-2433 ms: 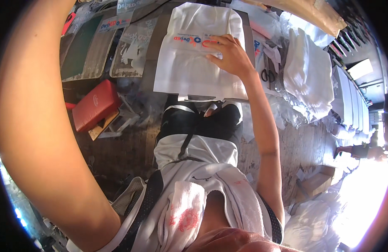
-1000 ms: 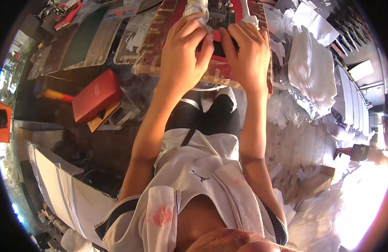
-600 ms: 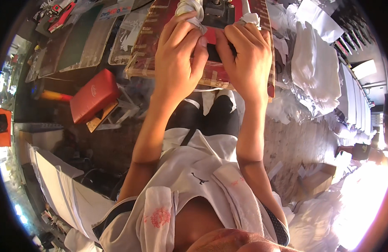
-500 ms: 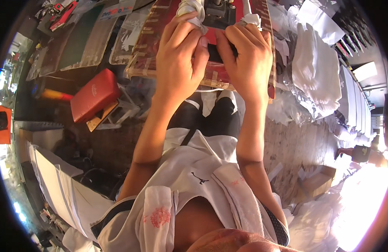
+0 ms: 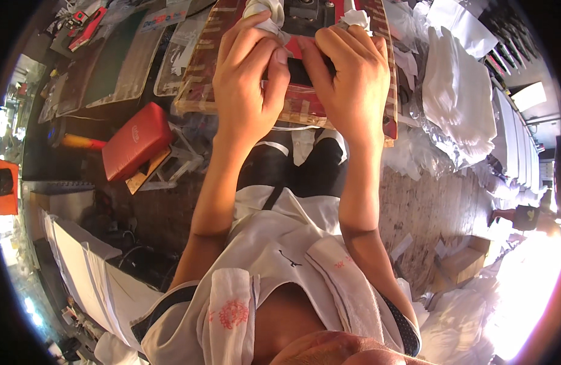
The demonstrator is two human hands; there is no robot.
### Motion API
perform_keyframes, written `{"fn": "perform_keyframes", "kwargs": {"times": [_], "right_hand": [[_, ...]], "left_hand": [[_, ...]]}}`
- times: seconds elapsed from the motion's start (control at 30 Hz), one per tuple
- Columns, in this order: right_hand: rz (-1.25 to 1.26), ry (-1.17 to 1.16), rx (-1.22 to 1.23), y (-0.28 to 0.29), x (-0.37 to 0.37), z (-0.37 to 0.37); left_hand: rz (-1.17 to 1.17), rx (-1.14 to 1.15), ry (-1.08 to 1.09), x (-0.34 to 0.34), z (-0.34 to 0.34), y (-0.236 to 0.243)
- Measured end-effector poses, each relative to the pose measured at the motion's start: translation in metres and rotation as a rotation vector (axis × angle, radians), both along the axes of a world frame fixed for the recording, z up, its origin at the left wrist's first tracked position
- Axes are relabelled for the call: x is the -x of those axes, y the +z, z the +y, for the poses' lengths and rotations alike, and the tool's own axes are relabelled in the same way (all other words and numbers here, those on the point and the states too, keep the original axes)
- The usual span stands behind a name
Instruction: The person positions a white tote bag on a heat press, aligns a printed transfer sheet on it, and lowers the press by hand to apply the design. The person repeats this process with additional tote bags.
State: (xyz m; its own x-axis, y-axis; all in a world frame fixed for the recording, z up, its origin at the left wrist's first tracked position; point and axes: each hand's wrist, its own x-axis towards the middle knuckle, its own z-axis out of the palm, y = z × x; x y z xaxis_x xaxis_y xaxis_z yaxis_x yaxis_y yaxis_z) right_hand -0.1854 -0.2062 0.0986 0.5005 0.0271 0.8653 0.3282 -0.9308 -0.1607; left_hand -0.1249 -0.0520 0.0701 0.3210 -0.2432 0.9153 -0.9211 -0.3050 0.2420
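Grasps dark bar (image 5: pixel 300 72) w/ L hand (image 5: pixel 247 82) & R hand (image 5: pixel 355 79), about equally near. Runs lengthwise L–R between both, approx. parallel to near edge of taped frame (image 5: pixel 292 115); lies over red panel (image 5: pixel 302 96), this side of dark fitting (image 5: pixel 302 11).

This is a workshop: a tape-edged red frame (image 5: pixel 201 76) is at far centre, flat boards (image 5: pixel 113 64) far left, white piles (image 5: pixel 458 91) right.
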Motion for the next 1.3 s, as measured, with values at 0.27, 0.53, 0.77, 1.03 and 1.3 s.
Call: {"fn": "perform_keyframes", "kwargs": {"times": [0.27, 0.53, 0.77, 1.03, 1.3], "right_hand": [[0.008, -0.001, -0.014, -0.001, -0.001, 0.001], [0.03, -0.007, -0.023, -0.003, 0.001, 0.001], [0.02, -0.01, -0.032, -0.007, 0.001, 0.002], [0.03, -0.011, -0.055, -0.013, 0.003, 0.004], [0.083, -0.023, -0.069, -0.011, 0.006, 0.007]], "left_hand": [[-0.01, 0.007, 0.008, -0.001, -0.001, -0.001], [0.027, -0.027, 0.007, 0.006, -0.001, 0.003], [0.032, -0.102, 0.019, 0.011, 0.002, 0.006], [0.078, -0.108, 0.035, 0.008, 0.003, -0.008], [0.14, -0.191, 0.041, 0.015, 0.011, 0.0]]}}
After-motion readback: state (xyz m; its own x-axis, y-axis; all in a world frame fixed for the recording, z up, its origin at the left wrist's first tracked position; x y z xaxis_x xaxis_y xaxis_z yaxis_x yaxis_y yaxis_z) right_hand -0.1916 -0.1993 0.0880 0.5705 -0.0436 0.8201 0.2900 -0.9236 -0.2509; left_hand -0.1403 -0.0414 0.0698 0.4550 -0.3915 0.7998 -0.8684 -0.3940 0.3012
